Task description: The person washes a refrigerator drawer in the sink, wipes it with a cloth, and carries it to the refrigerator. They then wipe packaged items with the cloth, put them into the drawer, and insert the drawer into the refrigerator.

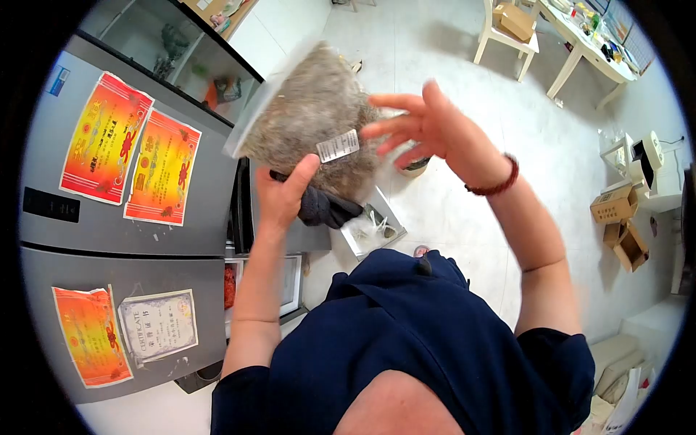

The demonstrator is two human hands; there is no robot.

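My left hand grips the lower edge of a clear plastic bag filled with grey-brown dried stuff, its kind not clear. The thumb lies on the near face of the bag, beside a white printed label. Dark grey cloth hangs under the bag, next to the same hand; whether the fingers hold it too I cannot tell. To the right of the bag is my right hand, fingers spread and slightly blurred, with nothing in it. Its fingertips come close to the bag's right side; contact is unclear.
At left stands a grey fridge with a lower door or drawer pulled out. A shallow white tray lies on the floor. Farther off are a white chair, a cluttered table and cardboard boxes.
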